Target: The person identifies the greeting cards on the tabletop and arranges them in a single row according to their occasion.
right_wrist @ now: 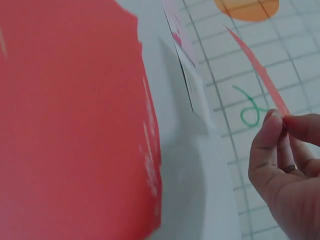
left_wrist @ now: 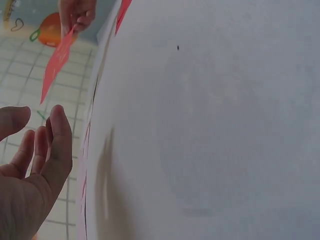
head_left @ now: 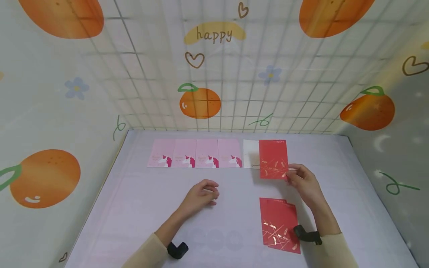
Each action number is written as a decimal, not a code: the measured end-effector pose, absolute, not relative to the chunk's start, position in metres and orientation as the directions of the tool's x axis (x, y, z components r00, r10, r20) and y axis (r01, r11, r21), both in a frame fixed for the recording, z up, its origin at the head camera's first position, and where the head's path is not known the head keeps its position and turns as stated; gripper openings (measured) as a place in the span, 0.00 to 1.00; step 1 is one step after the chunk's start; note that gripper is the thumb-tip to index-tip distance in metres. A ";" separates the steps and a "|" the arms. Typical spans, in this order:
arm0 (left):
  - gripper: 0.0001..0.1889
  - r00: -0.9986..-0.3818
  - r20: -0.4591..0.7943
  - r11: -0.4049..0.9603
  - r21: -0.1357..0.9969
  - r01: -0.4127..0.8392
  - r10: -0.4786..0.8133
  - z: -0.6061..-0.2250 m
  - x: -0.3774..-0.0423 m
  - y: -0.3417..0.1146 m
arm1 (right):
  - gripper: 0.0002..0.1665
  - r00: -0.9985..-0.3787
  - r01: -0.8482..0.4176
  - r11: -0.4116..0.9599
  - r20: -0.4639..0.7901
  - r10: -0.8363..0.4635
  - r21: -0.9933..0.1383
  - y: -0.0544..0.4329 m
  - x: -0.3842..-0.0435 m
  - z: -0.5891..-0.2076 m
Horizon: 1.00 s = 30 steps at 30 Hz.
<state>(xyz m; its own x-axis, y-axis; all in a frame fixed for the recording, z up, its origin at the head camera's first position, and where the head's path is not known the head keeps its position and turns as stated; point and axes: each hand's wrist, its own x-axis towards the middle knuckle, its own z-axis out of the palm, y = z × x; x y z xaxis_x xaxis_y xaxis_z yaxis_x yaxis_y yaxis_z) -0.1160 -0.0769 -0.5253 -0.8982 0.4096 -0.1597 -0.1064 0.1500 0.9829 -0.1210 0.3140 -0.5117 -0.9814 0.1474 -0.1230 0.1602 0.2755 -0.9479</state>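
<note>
My right hand (head_left: 304, 183) pinches a red card (head_left: 273, 159) with gold lines by its lower right edge. In the right wrist view the card (right_wrist: 262, 72) is seen nearly edge-on, raised above the table, between thumb and fingertips. It partly covers a white card (head_left: 250, 154) at the right end of the back row. My left hand (head_left: 200, 196) hovers over the middle of the table with loosely bent fingers and nothing in it. A small pile of red cards (head_left: 279, 225) lies near my right wrist, slightly fanned.
Pink unicorn cards (head_left: 207, 153) stand side by side in a row along the back of the white table (head_left: 161, 204). A wall cloth printed with oranges and a grid (head_left: 231, 96) rises behind the table's back edge. Black camera mounts (head_left: 177, 250) sit on both wrists.
</note>
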 end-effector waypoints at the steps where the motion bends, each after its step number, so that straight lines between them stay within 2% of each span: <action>1: 0.22 -0.895 -0.155 0.157 0.983 -0.097 0.418 -0.526 -0.117 -0.074 | 0.27 -0.980 0.163 0.275 -0.125 0.152 -0.948 0.317 -0.122 -0.511; 13: 0.20 -0.862 -0.169 0.235 0.970 -0.060 0.478 -0.522 -0.123 -0.031 | 0.28 -0.967 0.213 0.267 -0.163 0.196 -0.940 0.346 -0.146 -0.515; 30: 0.19 -0.798 -0.157 0.336 0.940 0.060 0.582 -0.529 -0.130 0.038 | 0.30 -0.932 0.345 0.223 -0.304 0.198 -0.912 0.373 -0.177 -0.520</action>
